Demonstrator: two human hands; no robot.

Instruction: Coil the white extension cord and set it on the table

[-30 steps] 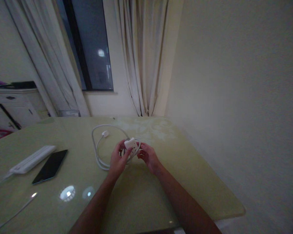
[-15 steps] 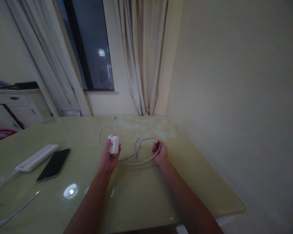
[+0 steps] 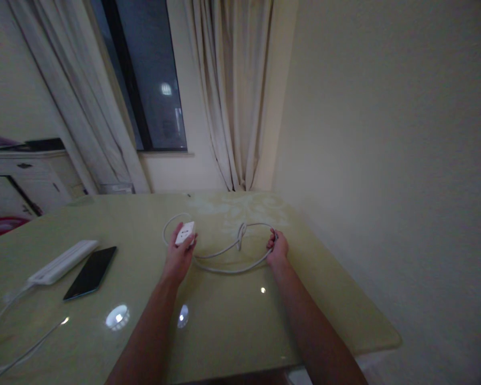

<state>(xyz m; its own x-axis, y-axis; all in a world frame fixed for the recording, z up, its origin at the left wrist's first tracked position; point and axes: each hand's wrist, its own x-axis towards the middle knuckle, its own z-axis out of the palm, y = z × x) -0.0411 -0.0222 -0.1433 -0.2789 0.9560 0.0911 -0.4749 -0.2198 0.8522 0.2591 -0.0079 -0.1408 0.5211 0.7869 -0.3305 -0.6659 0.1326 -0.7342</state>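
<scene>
Sliding outward since half a second ago, the right hand (image 3: 278,247) is now sitting farther from the left hand (image 3: 179,259), and the pale cord (image 3: 228,271) is stretching wider between them. Over the same interval the white socket block (image 3: 185,233) is tipping, so that its slotted face is now showing more fully toward the camera. Both hands are keeping well apart from each other. Fingers and thumb of the left one are gripping the block by its edges, near the middle of the table (image 3: 224,331), though how high it is hanging above the surface is hard to tell. Fingers of the right one are curling closed around the cord at the rightmost bend of its wide loop. Between the hands, the cord is crossing itself in a small narrow loop, and behind the block another curve of it is bowing out to the left. Farther left, a white power strip (image 3: 64,262) is lying at a slant just beside a dark flat device (image 3: 91,272), and nearer the camera a thin white cable (image 3: 40,342) is trailing across the tabletop. Beyond the table, pale curtains (image 3: 232,96) are hanging beside a dark window (image 3: 152,75), and a white cabinet (image 3: 28,174) is standing at the far left.
</scene>
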